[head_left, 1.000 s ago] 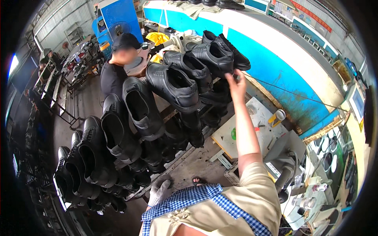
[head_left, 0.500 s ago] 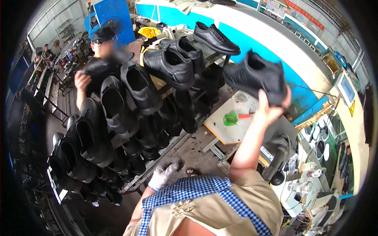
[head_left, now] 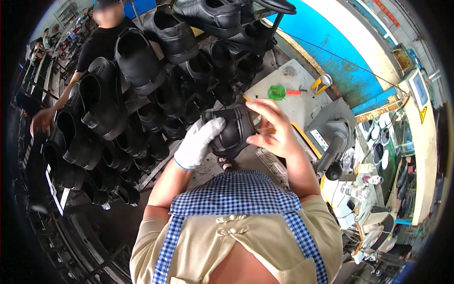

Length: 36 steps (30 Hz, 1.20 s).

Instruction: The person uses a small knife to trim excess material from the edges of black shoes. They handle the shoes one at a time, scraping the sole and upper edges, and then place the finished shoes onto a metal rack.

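In front of my apron is a black shoe (head_left: 231, 131). My left hand (head_left: 196, 146), in a white glove, is closed on its left side, the thumb and fingers lying over the dark upper. At the shoe's right end is my bare right hand (head_left: 275, 130). Its fingers are spread and curved, with the fingertips at or just beside the shoe's edge. Whether they press on it is hard to see. Beyond the left hand, a rack holds several similar black shoes (head_left: 137, 61).
A pale work table (head_left: 262, 85) at the right carries a green container (head_left: 276, 93), a red-handled tool (head_left: 293, 92) and a yellow-and-silver roll (head_left: 322, 84). A grey machine (head_left: 333, 142) stands by my right arm. A co-worker (head_left: 101, 40) in black reaches along the rack's far left.
The shoe has come down from the upper right to between my hands. My left hand has risen and taken hold of it; the right fingers have spread. The view has tipped downward.
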Available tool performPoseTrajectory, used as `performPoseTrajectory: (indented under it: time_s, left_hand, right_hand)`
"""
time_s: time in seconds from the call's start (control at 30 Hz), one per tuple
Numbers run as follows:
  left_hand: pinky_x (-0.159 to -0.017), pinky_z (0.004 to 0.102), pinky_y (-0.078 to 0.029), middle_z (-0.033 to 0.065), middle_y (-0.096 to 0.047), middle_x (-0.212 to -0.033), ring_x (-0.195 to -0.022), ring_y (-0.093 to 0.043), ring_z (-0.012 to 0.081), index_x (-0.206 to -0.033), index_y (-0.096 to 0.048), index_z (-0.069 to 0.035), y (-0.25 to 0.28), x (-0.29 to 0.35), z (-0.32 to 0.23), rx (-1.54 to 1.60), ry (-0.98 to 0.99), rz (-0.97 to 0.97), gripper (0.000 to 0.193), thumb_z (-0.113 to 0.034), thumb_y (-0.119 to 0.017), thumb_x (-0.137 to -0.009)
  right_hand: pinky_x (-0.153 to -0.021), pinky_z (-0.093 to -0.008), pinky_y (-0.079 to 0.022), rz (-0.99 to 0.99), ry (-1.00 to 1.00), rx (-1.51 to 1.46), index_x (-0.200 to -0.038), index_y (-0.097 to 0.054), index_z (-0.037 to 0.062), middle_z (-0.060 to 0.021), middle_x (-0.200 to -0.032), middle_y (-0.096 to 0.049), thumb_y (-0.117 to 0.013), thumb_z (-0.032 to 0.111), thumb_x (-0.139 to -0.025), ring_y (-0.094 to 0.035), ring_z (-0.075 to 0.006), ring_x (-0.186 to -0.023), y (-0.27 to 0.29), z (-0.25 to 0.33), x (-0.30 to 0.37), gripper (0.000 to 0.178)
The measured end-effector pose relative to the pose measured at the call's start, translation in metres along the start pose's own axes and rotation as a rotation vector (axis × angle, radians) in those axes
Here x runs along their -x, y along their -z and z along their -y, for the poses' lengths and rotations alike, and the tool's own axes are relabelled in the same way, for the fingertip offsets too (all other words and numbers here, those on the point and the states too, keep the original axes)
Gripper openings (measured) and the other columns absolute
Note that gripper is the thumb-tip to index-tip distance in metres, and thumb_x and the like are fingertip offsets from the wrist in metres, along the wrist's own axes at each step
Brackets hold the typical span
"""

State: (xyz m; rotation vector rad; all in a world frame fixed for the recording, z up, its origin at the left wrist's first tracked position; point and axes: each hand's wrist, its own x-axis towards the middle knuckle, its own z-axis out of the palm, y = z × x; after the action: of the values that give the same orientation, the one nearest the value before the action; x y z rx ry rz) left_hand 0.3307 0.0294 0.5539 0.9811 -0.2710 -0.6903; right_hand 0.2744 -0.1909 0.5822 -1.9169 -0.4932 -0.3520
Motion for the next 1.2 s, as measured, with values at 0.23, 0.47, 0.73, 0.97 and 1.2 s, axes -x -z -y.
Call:
performPoseTrajectory:
  time_s: [0.23,0.47,0.73,0.97,1.2]
  left_hand:
    - [-0.082,0.0335,-0.049,0.0105,-0.066,-0.100,-0.088,-0.061,0.0193,-0.120,-0.061,0.001,-0.009,0.029,-0.001,-0.564,-0.278,-0.040,0.030,-0.019,-0.055,-0.097]
    - [-0.073,0.0404,-0.049,0.0206,-0.065,-0.091,-0.082,-0.061,0.0364,-0.106,-0.063,0.001,-0.010,0.034,0.006,-0.848,-0.399,-0.115,0.024,-0.019,-0.057,-0.096]
    - [-0.075,0.0392,-0.049,0.0174,-0.065,-0.090,-0.081,-0.061,0.0341,-0.105,-0.063,0.002,-0.014,0.041,0.004,-0.752,-0.541,-0.087,0.019,-0.013,-0.056,-0.095]
    - [-0.082,0.0345,-0.050,0.0144,-0.067,-0.100,-0.088,-0.064,0.0259,-0.113,-0.064,0.000,-0.013,0.047,0.011,-0.533,-0.397,-0.177,0.023,-0.010,-0.058,-0.094]
    - [-0.074,0.0353,-0.051,0.0154,-0.067,-0.094,-0.082,-0.065,0.0288,-0.109,-0.067,0.000,-0.007,0.038,0.022,-0.788,-0.551,-0.269,0.019,-0.010,-0.063,-0.092]
  right_hand:
    - [-0.048,-0.0269,-0.048,0.083,0.427,0.712,-0.100,-0.069,0.0083,-0.0014,-0.085,-0.059,-0.075,0.010,-0.075,-0.062,-0.0145,-0.066,-0.007,0.031,-0.016,0.025]
    - [-0.048,-0.0284,-0.049,0.368,0.421,1.117,-0.083,-0.060,0.0071,-0.0029,-0.079,-0.049,-0.070,0.012,-0.072,-0.059,-0.0149,-0.068,-0.026,0.048,-0.023,0.015]
    - [-0.053,-0.0324,-0.049,0.360,0.207,0.447,-0.075,-0.053,0.0070,-0.0070,-0.076,-0.053,-0.074,0.006,-0.066,-0.062,-0.0199,-0.063,-0.014,0.026,-0.035,0.023]
    - [-0.052,-0.0264,-0.045,0.355,0.133,0.303,-0.085,-0.061,0.0032,-0.0046,-0.085,-0.058,-0.071,-0.009,-0.068,-0.057,-0.0130,-0.061,-0.010,0.036,-0.038,0.023]
    - [-0.057,-0.0270,-0.056,0.212,0.341,0.550,-0.099,-0.069,0.0052,-0.0037,-0.094,-0.061,-0.075,-0.011,-0.063,-0.068,-0.0166,-0.069,-0.018,0.024,-0.019,0.039]
